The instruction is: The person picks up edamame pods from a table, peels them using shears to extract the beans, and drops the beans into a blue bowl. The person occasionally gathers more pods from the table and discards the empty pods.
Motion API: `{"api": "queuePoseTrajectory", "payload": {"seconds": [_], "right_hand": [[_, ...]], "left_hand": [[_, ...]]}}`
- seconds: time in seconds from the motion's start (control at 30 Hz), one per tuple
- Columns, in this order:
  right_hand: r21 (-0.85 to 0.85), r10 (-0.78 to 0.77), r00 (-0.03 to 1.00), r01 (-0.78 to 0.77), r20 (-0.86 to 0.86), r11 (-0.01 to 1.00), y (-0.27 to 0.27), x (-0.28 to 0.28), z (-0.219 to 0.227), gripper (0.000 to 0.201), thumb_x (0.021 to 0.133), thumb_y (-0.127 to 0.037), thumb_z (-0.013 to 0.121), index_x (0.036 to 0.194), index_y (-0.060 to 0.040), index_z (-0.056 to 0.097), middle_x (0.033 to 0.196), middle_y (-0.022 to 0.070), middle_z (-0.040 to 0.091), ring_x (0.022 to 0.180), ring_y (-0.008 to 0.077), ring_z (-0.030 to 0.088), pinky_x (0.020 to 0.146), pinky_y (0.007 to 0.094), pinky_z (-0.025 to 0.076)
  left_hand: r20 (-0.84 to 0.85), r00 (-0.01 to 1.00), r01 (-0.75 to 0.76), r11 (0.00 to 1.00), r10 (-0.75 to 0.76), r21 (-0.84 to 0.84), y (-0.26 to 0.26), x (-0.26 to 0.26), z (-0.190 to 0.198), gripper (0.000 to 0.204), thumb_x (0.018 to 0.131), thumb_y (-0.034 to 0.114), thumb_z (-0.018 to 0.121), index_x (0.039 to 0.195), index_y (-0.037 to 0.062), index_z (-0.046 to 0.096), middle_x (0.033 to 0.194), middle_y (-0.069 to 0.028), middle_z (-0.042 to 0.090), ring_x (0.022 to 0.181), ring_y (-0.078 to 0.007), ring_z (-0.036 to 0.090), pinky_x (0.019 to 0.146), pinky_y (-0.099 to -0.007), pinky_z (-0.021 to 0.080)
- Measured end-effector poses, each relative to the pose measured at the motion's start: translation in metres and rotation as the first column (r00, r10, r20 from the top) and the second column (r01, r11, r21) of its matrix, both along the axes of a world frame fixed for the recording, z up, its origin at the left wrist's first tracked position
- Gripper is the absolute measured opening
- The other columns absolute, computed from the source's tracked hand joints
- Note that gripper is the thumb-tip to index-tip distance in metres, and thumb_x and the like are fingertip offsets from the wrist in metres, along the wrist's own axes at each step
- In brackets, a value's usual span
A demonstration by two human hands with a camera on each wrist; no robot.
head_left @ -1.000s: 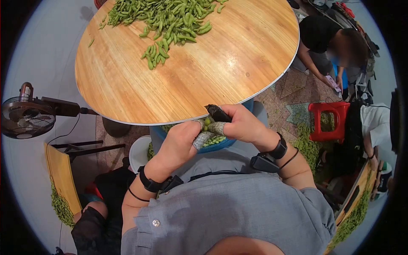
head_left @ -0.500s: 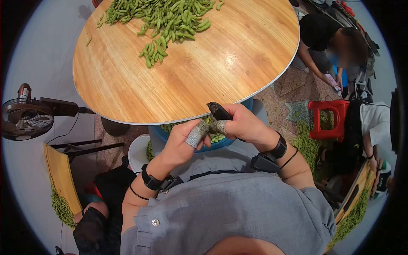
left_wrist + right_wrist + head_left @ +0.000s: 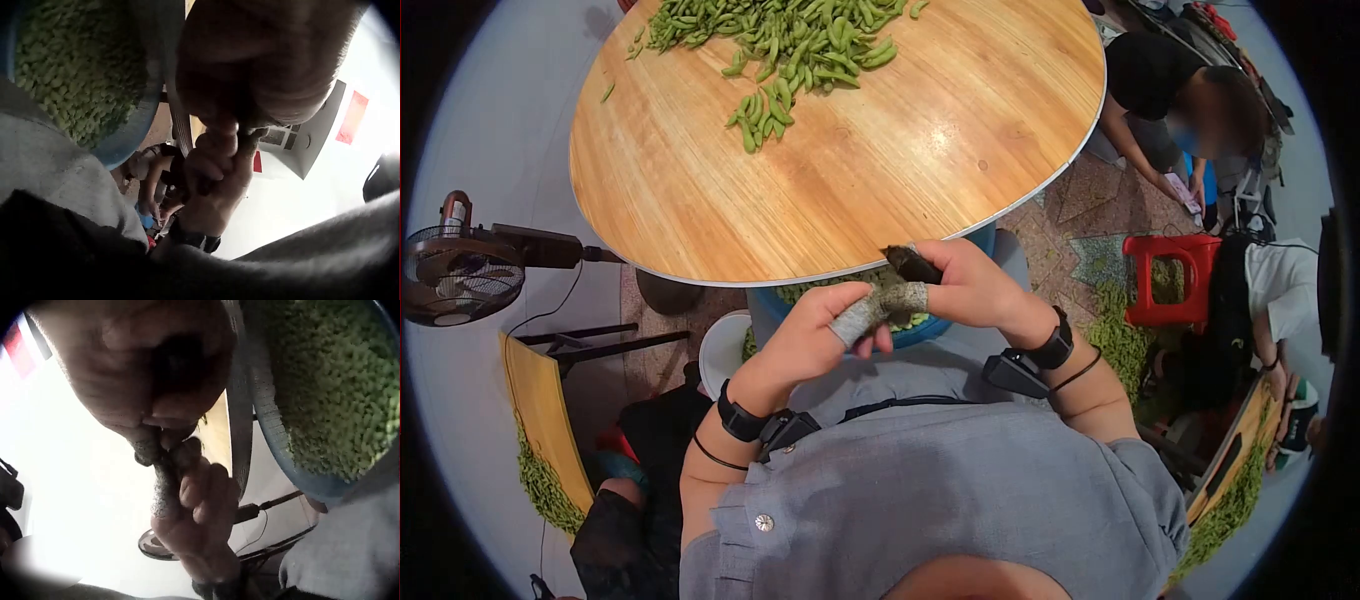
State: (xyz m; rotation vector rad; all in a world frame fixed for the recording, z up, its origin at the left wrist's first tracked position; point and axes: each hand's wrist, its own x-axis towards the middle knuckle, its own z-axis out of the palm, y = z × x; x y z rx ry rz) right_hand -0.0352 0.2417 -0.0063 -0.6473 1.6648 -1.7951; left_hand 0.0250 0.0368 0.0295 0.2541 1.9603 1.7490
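Note:
Both hands meet just off the table's near edge, above a blue tub [image 3: 945, 326] of shelled green soybeans [image 3: 337, 394]. Grey wrapping covers both thumbs, whose tips come together. The right hand [image 3: 975, 287] curls round a black, blunt-ended stick-like thing [image 3: 913, 264] that sticks out past its index finger. Curled fingers show on the left hand [image 3: 810, 335] in the right wrist view; I cannot tell whether it holds a pod, since the thumbs hide the spot. Soybean pods [image 3: 800, 40] lie heaped on the round wooden table [image 3: 900, 190].
A white bucket [image 3: 718, 352] stands left of the tub, near a fan [image 3: 465, 270]. To the right are a red stool [image 3: 1170, 280], scattered pods [image 3: 1120, 335] on the floor and a seated person [image 3: 1150, 95]. Tilted boards [image 3: 540, 420] with pods flank both sides.
A green bit showing between the thumbs a second ago is out of sight now. The left hand has turned and shifted slightly left. The right hand stays nearly in place, gripping the black thing.

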Motion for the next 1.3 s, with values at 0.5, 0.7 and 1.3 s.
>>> {"api": "queuePoseTrajectory", "payload": {"seconds": [0.5, 0.7, 1.3], "right_hand": [[0.031, -0.106, 0.980, 0.103, 0.170, 0.994, -0.011, 0.016, 0.011, 0.022, 0.087, -0.024, 0.063, 0.092, -0.0028, 0.061, 0.073, -0.0005, 0.060, 0.063, 0.0067, 0.053, 0.056, 0.0226, 0.043], [0.235, -0.139, 0.978, 0.173, -0.155, 0.956, -0.013, 0.017, -0.003, 0.022, 0.081, -0.021, 0.065, 0.089, 0.0000, 0.061, 0.075, 0.0012, 0.062, 0.070, 0.0046, 0.054, 0.062, 0.0240, 0.045], [-0.199, 0.045, 0.979, -0.004, 0.199, 0.980, -0.017, 0.025, 0.018, 0.023, 0.084, -0.006, 0.062, 0.105, 0.0005, 0.059, 0.094, 0.0009, 0.064, 0.088, 0.0064, 0.055, 0.080, 0.0243, 0.046]], "left_hand": [[0.215, 0.975, -0.113, 0.961, 0.058, 0.252, 0.001, 0.010, -0.004, 0.017, 0.091, 0.002, 0.045, 0.103, -0.0007, 0.058, 0.088, -0.0044, 0.064, 0.074, -0.0104, 0.060, 0.066, -0.0225, 0.049], [-0.059, 0.979, -0.199, 0.978, 0.196, -0.064, -0.001, 0.013, -0.001, 0.020, 0.085, -0.004, 0.047, 0.101, -0.0009, 0.058, 0.085, -0.0052, 0.063, 0.076, -0.0102, 0.060, 0.068, -0.0250, 0.050], [0.553, 0.833, -0.314, 0.822, -0.002, 0.476, -0.017, 0.009, 0.001, 0.018, 0.092, 0.010, 0.046, 0.100, 0.0013, 0.060, 0.078, -0.0049, 0.063, 0.062, -0.0083, 0.056, 0.057, -0.0201, 0.044]]}}
